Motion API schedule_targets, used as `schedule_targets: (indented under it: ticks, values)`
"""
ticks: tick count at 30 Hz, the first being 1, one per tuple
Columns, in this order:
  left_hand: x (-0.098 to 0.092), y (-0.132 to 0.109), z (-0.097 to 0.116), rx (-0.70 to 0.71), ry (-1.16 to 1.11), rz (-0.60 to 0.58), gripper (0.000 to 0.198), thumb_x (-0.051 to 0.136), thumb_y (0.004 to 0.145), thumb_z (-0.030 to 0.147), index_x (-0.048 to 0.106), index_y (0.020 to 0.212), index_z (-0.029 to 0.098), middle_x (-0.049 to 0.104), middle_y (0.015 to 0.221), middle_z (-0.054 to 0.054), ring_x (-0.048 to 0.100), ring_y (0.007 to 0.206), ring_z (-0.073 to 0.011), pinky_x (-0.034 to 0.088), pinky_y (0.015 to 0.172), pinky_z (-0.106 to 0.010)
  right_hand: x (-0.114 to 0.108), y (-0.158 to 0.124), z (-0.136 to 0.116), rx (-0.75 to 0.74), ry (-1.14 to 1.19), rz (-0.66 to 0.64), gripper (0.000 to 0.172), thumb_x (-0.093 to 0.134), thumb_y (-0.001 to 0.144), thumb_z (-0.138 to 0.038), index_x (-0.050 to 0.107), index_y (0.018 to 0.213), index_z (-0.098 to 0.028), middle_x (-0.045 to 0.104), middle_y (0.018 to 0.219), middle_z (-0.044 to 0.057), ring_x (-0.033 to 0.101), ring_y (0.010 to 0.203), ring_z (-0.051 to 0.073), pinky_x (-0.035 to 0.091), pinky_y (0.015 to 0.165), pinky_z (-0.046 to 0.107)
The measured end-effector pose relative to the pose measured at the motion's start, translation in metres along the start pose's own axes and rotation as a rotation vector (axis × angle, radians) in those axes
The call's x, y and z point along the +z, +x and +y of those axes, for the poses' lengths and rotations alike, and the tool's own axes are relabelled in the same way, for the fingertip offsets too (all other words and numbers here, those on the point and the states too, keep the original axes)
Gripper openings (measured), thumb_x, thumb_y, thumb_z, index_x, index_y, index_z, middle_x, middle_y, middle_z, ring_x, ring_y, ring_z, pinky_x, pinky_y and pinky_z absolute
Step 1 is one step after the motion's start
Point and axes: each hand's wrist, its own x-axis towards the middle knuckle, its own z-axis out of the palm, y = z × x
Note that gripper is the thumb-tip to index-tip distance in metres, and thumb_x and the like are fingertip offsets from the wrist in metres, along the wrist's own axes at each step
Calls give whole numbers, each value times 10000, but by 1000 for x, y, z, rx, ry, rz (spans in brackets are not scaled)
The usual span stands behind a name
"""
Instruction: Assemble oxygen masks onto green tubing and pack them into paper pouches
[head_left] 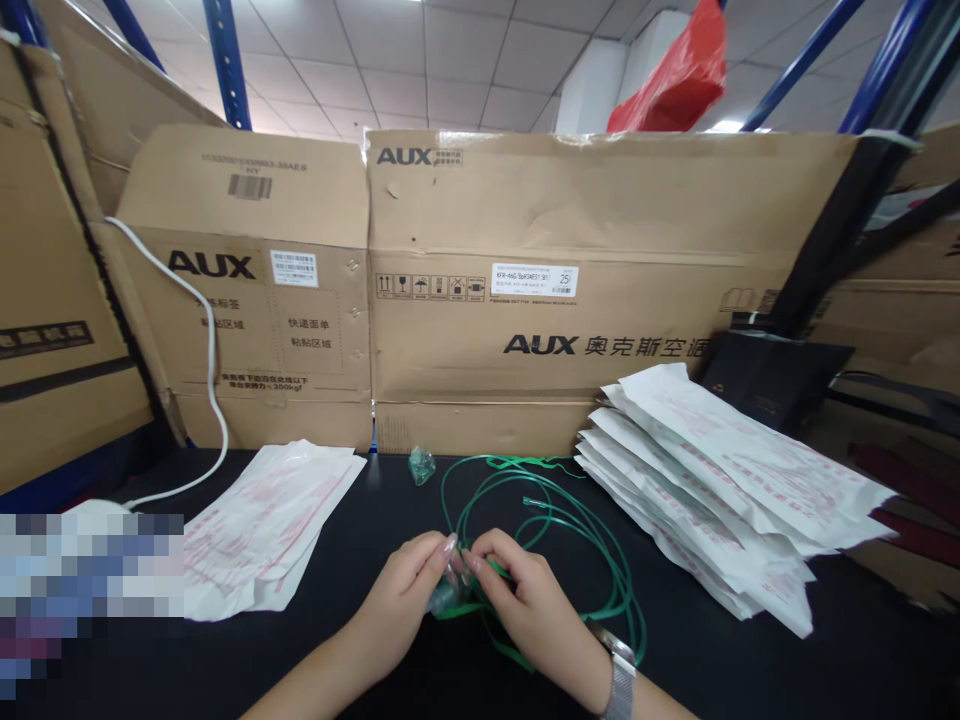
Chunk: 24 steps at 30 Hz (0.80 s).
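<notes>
My left hand (397,600) and my right hand (517,610) meet in the middle of the black table, and both pinch a clear plastic mask (448,590) with a green tint. Fingers hide much of the mask. Green tubing (559,520) runs from it in loose loops, passing beneath my right wrist and out behind my hands. A green elastic strap (510,645) hangs below my hands. A second small clear-green mask (422,465) lies farther back, beyond the loops. A metal-mesh wristwatch (619,672) sits on my right wrist.
A tall stack of white pouches with pink print (720,490) lies to the right, and a lower pile (270,525) lies to the left. Flattened AUX cardboard boxes (480,290) stand along the back edge. A white cable (214,380) runs down at the left.
</notes>
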Motion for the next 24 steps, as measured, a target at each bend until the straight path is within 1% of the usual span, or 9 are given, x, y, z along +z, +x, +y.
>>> schedule_targets:
  ticks: [4, 10, 17, 24]
  values:
    - [0, -1, 2, -10, -5, -2, 313, 340, 862, 379, 462, 652, 181, 444, 635, 22, 430, 632, -130, 348, 609, -228, 0, 0, 1, 3, -1, -4, 177, 387, 868, -286, 511, 785, -193, 517, 644, -29, 429, 564, 89, 346, 548, 189]
    - [-1, 0, 2, 1, 7, -2, 312, 333, 866, 375, 473, 666, 179, 460, 651, 12, 432, 650, -134, 349, 630, -233, -2, 1, -1, 22, 10, 8, 188, 397, 863, -303, 507, 762, -188, 478, 616, -39, 400, 540, 85, 328, 515, 184]
    - [0, 0, 0, -17, -48, 7, 312, 350, 852, 402, 461, 661, 182, 435, 633, 24, 420, 628, -131, 360, 618, -231, -2, 1, -1, 16, 24, 4, 185, 390, 866, -298, 507, 774, -190, 500, 639, -29, 417, 559, 88, 345, 539, 187]
    - [0, 1, 1, -13, -60, 7, 318, 361, 849, 399, 474, 650, 178, 449, 626, 22, 430, 622, -131, 355, 607, -233, -3, 1, -2, 25, 26, -2, 187, 396, 862, -307, 509, 768, -192, 479, 615, -37, 395, 536, 86, 329, 514, 187]
